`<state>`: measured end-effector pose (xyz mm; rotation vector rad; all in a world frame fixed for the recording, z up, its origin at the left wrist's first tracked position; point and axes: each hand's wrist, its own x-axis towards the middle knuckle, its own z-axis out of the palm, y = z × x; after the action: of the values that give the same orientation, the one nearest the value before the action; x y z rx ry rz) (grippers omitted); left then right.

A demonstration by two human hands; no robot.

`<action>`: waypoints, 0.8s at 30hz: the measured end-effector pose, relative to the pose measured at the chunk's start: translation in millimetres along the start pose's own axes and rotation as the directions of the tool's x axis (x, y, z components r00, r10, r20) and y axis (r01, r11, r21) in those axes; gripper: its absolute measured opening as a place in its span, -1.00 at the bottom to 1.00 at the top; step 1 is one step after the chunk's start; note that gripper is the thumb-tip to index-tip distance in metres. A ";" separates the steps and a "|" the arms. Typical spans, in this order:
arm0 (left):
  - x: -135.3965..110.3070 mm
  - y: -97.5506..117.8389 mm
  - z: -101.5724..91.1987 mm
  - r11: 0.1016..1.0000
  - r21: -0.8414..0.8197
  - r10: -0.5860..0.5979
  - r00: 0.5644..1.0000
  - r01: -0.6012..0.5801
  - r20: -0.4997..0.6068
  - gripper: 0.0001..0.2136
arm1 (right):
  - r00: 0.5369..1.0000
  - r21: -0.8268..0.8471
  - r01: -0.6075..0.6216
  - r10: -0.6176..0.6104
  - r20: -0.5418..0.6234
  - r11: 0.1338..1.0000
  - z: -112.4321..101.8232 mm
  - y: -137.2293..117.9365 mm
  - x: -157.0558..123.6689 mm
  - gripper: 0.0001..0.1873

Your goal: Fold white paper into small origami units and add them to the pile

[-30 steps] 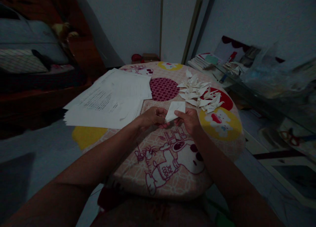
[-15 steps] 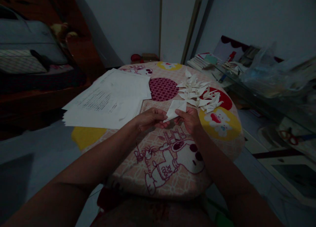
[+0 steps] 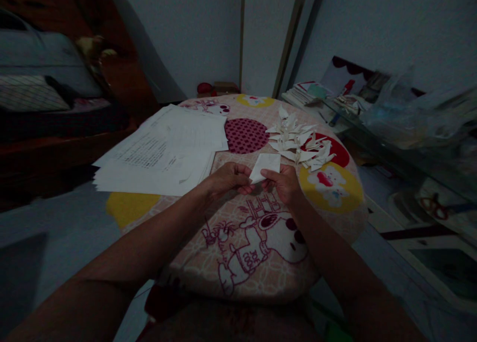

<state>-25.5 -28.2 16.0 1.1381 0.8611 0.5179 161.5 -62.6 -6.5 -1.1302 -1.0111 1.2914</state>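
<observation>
A small folded piece of white paper (image 3: 266,164) is held between my two hands above the round cloth-covered table. My left hand (image 3: 231,177) pinches its lower left corner between thumb and fingers. On the right side, my right hand (image 3: 285,181) grips the paper with the thumb pressed flat on its face and the fingers curled underneath. Just beyond the paper lies a cluster of folded white paper cranes (image 3: 296,138), several of them crowded together. The underside of the held paper is hidden.
A fanned stack of printed sheets (image 3: 160,151) covers the table's left part. The patterned tablecloth (image 3: 194,262) hangs over the near edge. To the right stands a glass shelf with plastic bags (image 3: 406,111) and red-handled scissors (image 3: 434,206). Bags (image 3: 48,59) rest on wooden furniture at left.
The right thumb has slid slightly left across the paper, and the upper flap now looks flatter and the outline more four-sided. Both hands stay in nearly the same place.
</observation>
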 end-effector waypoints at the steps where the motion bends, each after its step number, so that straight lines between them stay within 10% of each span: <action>1: 0.4 -0.3 0.0 1.000 -0.002 0.003 1.000 -0.003 -0.002 -0.92 | 1.000 0.002 0.001 -0.001 -0.012 1.000 0.4 0.2 0.1 -0.76; 11: -0.8 0.6 -1.4 1.000 0.011 0.028 0.996 -0.029 0.081 -0.94 | 0.999 0.002 0.025 -0.025 -0.024 1.000 -1.1 -0.7 1.3 -0.74; 24: 3.1 -8.1 19.2 0.998 0.006 0.070 0.994 -0.069 -0.089 -0.88 | 0.997 -0.032 0.068 -0.070 -0.044 0.997 7.2 -4.7 -5.0 -0.72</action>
<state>-8.7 -39.6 10.6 1.1573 0.9018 0.6292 155.1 -67.0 -0.3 -1.1331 -1.0300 1.1943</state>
